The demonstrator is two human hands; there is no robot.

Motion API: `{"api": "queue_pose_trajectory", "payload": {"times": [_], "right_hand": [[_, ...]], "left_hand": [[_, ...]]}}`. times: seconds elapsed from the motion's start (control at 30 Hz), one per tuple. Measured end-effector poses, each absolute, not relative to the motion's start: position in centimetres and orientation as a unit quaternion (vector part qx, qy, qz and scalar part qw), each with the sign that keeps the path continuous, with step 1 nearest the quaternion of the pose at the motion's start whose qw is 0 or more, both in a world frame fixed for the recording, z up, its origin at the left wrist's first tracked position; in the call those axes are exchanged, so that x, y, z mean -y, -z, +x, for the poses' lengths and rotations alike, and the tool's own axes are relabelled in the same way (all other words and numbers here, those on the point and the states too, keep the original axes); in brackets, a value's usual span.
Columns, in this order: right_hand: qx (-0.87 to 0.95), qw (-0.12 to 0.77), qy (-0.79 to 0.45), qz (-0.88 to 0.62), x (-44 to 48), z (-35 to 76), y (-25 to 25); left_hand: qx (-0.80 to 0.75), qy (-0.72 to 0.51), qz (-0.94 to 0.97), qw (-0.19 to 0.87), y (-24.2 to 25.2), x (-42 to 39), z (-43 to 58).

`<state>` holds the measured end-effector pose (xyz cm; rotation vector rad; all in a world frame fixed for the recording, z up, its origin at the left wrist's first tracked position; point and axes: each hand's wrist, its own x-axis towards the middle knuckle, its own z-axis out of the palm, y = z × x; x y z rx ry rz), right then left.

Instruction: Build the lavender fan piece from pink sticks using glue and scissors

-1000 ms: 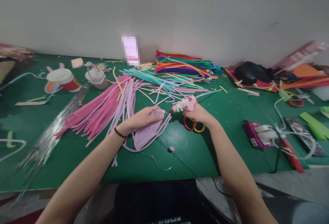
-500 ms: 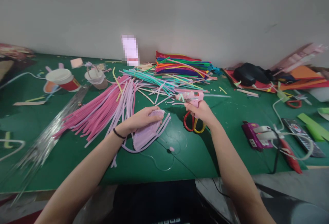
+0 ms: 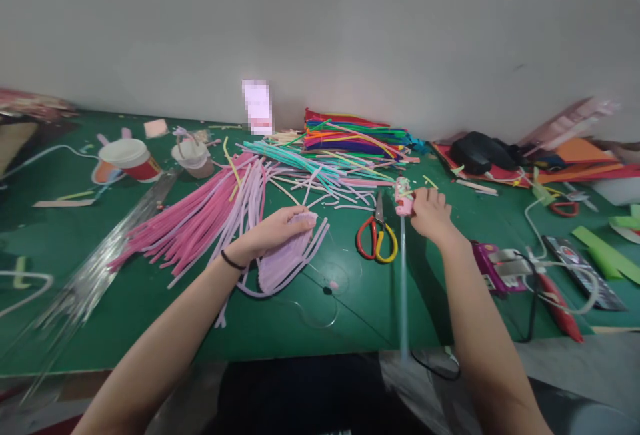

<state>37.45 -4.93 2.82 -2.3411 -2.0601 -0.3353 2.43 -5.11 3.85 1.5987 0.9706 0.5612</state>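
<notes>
Head view. Left hand (image 3: 280, 228) closed on the lilac piece (image 3: 284, 258), thumb on top near its upper edge. Piece lies low over the green table (image 3: 165, 332), front of centre; a few loose strands (image 3: 320, 240) curve out past its right side, ends free. Right hand (image 3: 433, 214) well apart from it, just beside the glue gun (image 3: 403, 206); fingers bent and partly spread. Cannot tell whether the palm grips the handle, since the hand hides that side. Gun points away from the person; its glue stick (image 3: 403, 282) runs back toward the near edge. Scissors (image 3: 380, 222) just left of the gun, untouched. Pink stems (image 3: 197, 218) fan out left of the piece.

Step in hand, as I judge it: gluing up the lilac piece, at a pause in the gluing, with the gun at or near its resting spot. Next move would call for the gun settled, nozzle clear of the stems, right hand free to work the loose strands against the piece, left hand keeping its pinch. Likely snag: the long stick, easily knocked by the right forearm.
</notes>
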Motion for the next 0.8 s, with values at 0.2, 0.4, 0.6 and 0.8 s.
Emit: {"api": "queue_pose_trajectory", "payload": {"times": [0.2, 0.4, 0.6, 0.8], "right_hand": [[0.644, 0.0, 0.094, -0.759, 5.0, 36.7, -3.7], [0.704, 0.259, -0.201, -0.63, 6.3, 29.6, -6.3], [0.592, 0.294, -0.527, -0.535, 6.7, 24.4, -5.1], [0.63, 0.292, -0.52, -0.497, 6.9, 24.0, -4.6]], "left_hand": [[-0.407, -0.244, 0.679, 0.56, -4.0, 5.1, 2.3], [-0.411, -0.244, 0.688, 0.546, -3.9, 5.1, 2.3], [-0.404, -0.243, 0.697, 0.54, -4.0, 5.1, 2.4], [-0.404, -0.236, 0.698, 0.542, -4.0, 5.2, 2.5]]}}
